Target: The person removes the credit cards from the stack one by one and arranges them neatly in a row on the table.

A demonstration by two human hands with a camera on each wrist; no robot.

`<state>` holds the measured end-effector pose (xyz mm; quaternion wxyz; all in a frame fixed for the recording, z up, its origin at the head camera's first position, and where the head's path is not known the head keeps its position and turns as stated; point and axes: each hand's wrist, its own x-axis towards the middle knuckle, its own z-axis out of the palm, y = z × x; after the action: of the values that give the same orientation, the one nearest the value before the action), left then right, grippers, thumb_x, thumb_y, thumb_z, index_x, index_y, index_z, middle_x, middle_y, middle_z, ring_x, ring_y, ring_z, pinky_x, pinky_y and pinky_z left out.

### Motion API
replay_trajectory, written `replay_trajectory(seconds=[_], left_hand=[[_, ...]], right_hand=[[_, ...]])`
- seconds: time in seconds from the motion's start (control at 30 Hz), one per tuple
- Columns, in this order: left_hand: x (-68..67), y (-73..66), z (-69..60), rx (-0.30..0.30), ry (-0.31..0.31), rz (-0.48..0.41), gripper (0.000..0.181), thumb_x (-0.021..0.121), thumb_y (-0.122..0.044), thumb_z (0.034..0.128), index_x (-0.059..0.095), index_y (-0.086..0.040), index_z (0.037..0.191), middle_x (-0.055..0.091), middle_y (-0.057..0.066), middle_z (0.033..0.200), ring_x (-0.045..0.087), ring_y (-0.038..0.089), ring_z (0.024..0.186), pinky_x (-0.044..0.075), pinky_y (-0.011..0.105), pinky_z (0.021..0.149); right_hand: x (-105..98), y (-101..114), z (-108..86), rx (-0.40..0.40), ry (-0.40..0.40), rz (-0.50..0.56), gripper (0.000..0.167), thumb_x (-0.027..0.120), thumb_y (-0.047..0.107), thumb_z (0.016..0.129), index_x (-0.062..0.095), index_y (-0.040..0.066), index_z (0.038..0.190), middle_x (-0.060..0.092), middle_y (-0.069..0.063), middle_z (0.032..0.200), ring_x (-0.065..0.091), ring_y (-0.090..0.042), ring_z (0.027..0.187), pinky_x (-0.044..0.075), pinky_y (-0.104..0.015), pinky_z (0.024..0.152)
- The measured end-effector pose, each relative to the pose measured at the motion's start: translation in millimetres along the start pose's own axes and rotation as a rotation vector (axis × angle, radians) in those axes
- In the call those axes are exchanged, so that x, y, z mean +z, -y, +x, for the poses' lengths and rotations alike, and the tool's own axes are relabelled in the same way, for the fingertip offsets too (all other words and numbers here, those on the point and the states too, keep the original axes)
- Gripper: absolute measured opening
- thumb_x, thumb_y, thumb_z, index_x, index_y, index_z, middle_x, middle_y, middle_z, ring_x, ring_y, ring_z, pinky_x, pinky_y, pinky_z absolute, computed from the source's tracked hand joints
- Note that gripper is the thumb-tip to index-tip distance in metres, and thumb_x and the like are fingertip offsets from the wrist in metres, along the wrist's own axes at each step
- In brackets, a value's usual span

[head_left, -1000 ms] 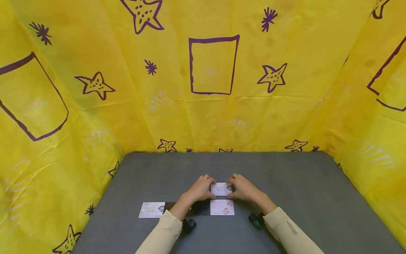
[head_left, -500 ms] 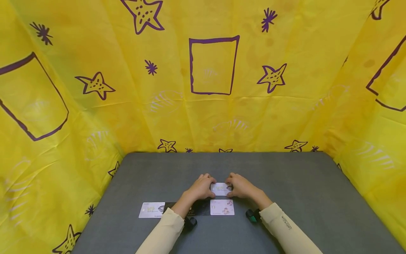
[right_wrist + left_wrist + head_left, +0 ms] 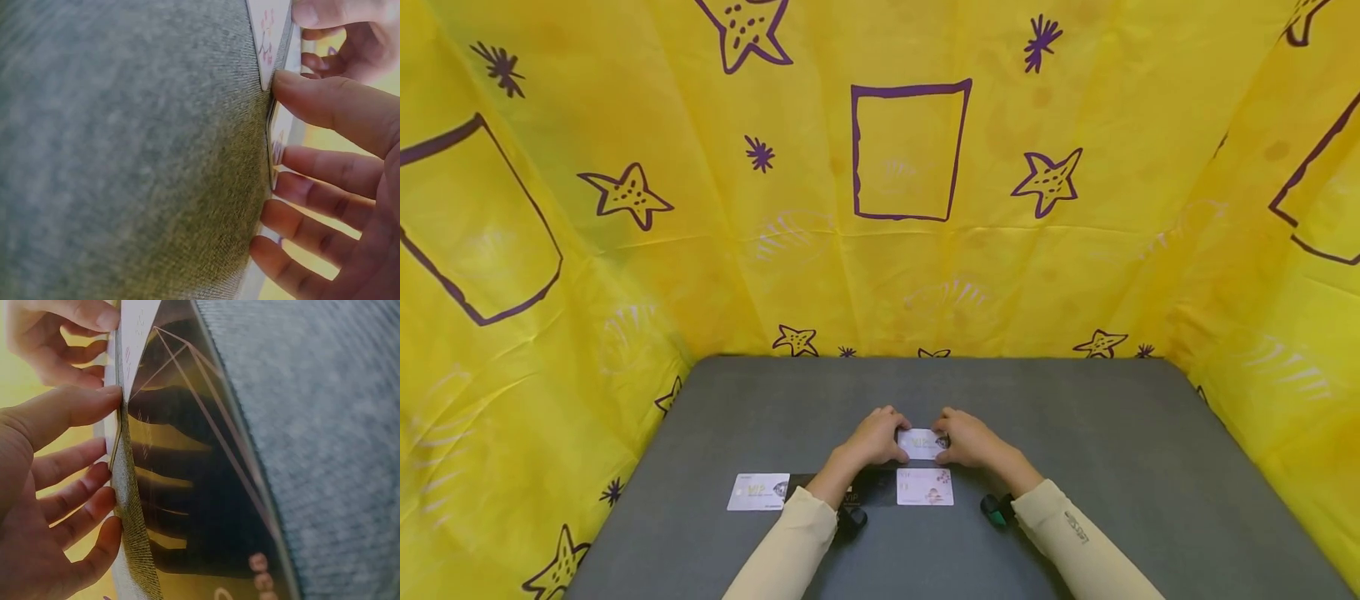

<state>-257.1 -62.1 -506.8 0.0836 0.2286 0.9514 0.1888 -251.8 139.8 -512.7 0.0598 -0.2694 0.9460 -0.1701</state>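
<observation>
A white VIP card (image 3: 921, 444) lies on the grey table between both hands. My left hand (image 3: 875, 437) pinches its left edge with thumb and fingers, and my right hand (image 3: 970, 440) pinches its right end the same way. Just below it is a white card with pink flowers (image 3: 924, 487). In the left wrist view the left hand (image 3: 56, 462) has its thumb and fingers at the card's edge, beside a glossy black card (image 3: 194, 462). The right wrist view shows the right hand (image 3: 344, 169) with its thumb at the corner of the card (image 3: 279, 134).
To the left of the flowered card, a dark VIP card (image 3: 875, 488) is partly hidden by the left forearm. Another white VIP card (image 3: 758, 492) lies at the left end of that row. A yellow patterned cloth (image 3: 910, 283) stands behind and beside the grey table (image 3: 1075, 417).
The right hand and forearm have shifted slightly left against the card. The card and the left hand stay in nearly the same place; the head view has tilted very slightly.
</observation>
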Motion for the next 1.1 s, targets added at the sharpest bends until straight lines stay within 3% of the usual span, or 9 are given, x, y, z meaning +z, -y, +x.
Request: replay_trajectory(seconds=[0.57,0.83,1.1], left_hand=[[2.7,-2.4,0.5,-0.03,0.011,0.046,0.045,0.084,-0.027,0.074,0.07,-0.01,0.113,0.062,0.004,0.109,0.055,0.02,0.1,0.047,0.037,0.09],[2.1,1.2,-0.5,-0.005,0.01,0.053,0.045,0.082,-0.027,0.0749,0.069,-0.011,0.114,0.06,0.004,0.11,0.054,0.02,0.101,0.046,0.036,0.091],[0.8,1.1,-1.6,-0.003,0.049,0.044,0.046,0.079,-0.028,0.078,0.066,-0.011,0.118,0.058,0.005,0.114,0.05,0.021,0.105,0.046,0.037,0.093]], right_hand=[[-5,6,1.3,0.012,0.013,-0.023,0.041,0.084,0.02,0.074,0.071,0.003,0.109,0.056,-0.005,0.093,0.052,-0.016,0.079,0.046,-0.036,0.073],[-6,7,6.3,0.013,0.019,-0.027,0.04,0.085,0.019,0.071,0.071,0.002,0.104,0.058,-0.006,0.094,0.055,-0.019,0.08,0.048,-0.04,0.076],[-11,10,9.5,0.023,0.067,-0.062,0.041,0.086,0.021,0.07,0.069,0.003,0.102,0.055,-0.005,0.092,0.051,-0.018,0.08,0.047,-0.039,0.076]])
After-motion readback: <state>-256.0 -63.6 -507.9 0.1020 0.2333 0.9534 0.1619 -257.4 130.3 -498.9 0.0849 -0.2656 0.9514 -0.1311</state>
